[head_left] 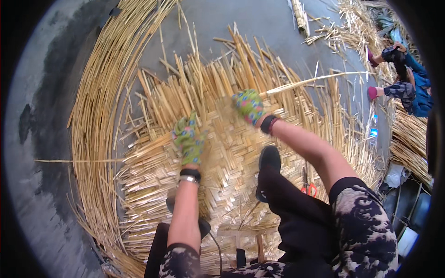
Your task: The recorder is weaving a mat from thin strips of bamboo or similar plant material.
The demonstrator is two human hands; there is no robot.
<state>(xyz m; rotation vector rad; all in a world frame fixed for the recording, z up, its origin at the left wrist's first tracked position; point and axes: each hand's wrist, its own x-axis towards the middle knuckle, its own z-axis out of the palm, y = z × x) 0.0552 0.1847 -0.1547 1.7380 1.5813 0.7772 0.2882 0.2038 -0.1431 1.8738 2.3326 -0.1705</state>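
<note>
A half-woven mat [222, 180] of flat, straw-coloured split strips lies beneath me, its loose ends fanning out at the far side. My left hand [187, 141], in a green flowered glove, rests over the weave with fingers and thumb apart. Farther right and ahead, my right hand [249, 106] wears a matching glove; its fingertips are smeared by motion and turned down to the mat. A long pale strip [301, 84] runs out to the right from beside that hand; whether the fingers grip it is hidden. My shoe [270, 160] stands on the woven part.
Red-handled scissors [309, 190] lie on the mat beside my leg. A long bundle of loose strips [99, 116] curves along the left on grey floor [46, 116]. At the far right are another person's legs [401, 90], a plastic bottle [373, 132] and more piled strips [410, 143].
</note>
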